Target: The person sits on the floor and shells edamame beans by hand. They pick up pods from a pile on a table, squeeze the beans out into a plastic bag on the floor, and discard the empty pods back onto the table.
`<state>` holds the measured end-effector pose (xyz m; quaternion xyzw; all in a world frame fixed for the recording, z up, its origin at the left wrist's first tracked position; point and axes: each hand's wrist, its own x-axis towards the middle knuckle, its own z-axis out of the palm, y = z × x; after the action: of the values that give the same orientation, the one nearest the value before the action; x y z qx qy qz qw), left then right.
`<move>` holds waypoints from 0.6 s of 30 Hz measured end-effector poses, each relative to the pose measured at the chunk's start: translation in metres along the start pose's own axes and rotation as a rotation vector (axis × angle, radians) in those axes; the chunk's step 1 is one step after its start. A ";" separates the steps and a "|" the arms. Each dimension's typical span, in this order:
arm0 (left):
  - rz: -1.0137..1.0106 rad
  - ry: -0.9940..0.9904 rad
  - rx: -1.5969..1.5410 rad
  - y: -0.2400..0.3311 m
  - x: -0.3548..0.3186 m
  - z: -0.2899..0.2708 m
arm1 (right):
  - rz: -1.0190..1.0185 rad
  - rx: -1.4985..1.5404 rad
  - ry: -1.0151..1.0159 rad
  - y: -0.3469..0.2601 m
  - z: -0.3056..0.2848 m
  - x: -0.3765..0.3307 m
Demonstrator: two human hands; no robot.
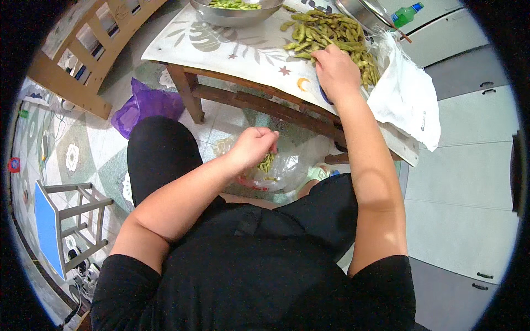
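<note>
A heap of green bean pods (326,30) lies on the low table (232,52). My right hand (335,70) rests on the near edge of that heap, fingers curled over some pods. My left hand (254,144) is lower, between my knees, closed above a clear plastic bag (287,168) that holds empty green pods. Whether the left hand still holds a pod is hidden by its fingers. A metal bowl (234,14) with shelled green beans stands at the back of the table.
A white plastic bag (406,96) hangs off the table's right edge. A purple bag (144,105) lies on the tiled floor under the table. A blue stool (58,229) stands at left, a wooden rack (83,58) at upper left, a green bottle (406,14) behind.
</note>
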<state>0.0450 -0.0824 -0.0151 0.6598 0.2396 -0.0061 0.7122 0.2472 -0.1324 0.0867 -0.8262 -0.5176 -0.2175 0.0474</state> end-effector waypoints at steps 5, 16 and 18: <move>0.245 -0.008 -0.091 -0.013 0.004 0.003 | 0.154 0.444 0.267 0.005 -0.006 -0.012; 0.206 -0.042 -0.127 0.001 -0.007 0.010 | 0.795 1.931 -0.121 -0.057 -0.034 -0.114; 0.286 -0.059 -0.164 0.000 -0.007 0.011 | 0.819 1.905 -0.136 -0.059 -0.027 -0.122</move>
<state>0.0432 -0.0951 -0.0124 0.6263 0.1218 0.0956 0.7641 0.1424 -0.2155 0.0527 -0.5695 -0.1564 0.3613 0.7216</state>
